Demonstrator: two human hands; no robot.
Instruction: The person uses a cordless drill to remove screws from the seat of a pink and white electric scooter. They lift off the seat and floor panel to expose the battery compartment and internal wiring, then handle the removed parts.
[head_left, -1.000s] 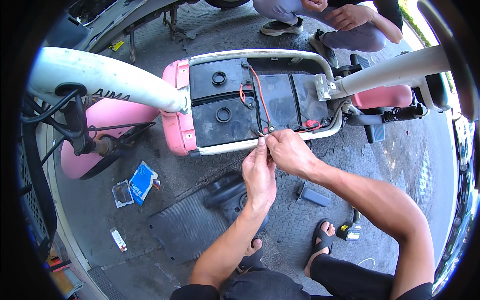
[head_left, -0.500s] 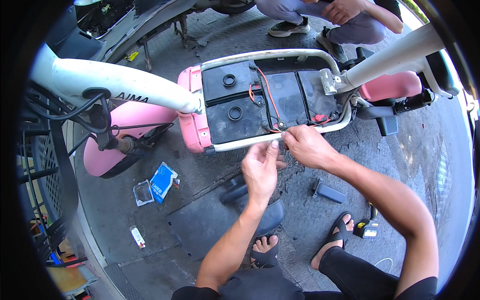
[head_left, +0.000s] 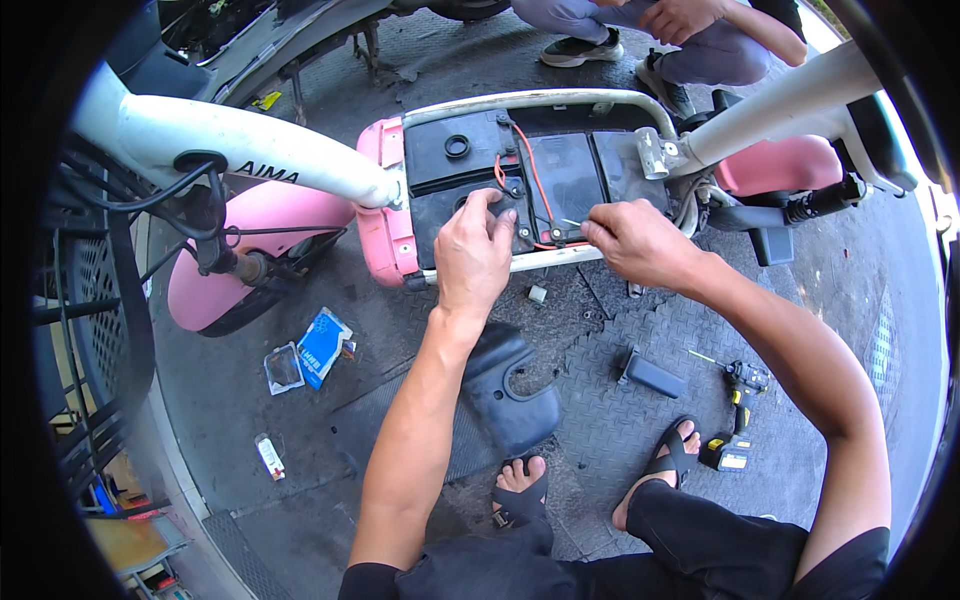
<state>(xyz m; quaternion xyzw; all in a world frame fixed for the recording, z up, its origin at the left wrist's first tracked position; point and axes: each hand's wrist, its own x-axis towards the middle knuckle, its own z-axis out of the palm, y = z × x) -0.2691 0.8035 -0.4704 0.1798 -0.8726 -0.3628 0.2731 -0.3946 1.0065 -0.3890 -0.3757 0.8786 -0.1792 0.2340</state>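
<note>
My left hand (head_left: 474, 248) is over the front-left black battery (head_left: 445, 212), its thumb and bent index finger apart beside a terminal. No held object shows between them, though the other fingers are partly hidden. My right hand (head_left: 645, 243) is closed just above the frame's near rail (head_left: 540, 261). A thin, light-coloured rod (head_left: 571, 222) sticks out of its fingers toward the battery terminals; its kind is too small to tell. Orange-red wires (head_left: 535, 175) run across the batteries, which sit in the white tubular frame of a pink and white electric scooter (head_left: 378, 215).
On the floor lie a black plastic cover (head_left: 515, 400), a dark rectangular part (head_left: 652, 375), a cordless drill (head_left: 738, 410), a blue packet (head_left: 323, 347) and a small white tube (head_left: 269, 457). Another person (head_left: 700, 50) crouches beyond the scooter. A black wire basket (head_left: 95, 300) stands at left.
My hands have moved apart from their meeting point at the near rail. The left went up and left over a battery; the right rose slightly to the right, with a thin rod showing.
</note>
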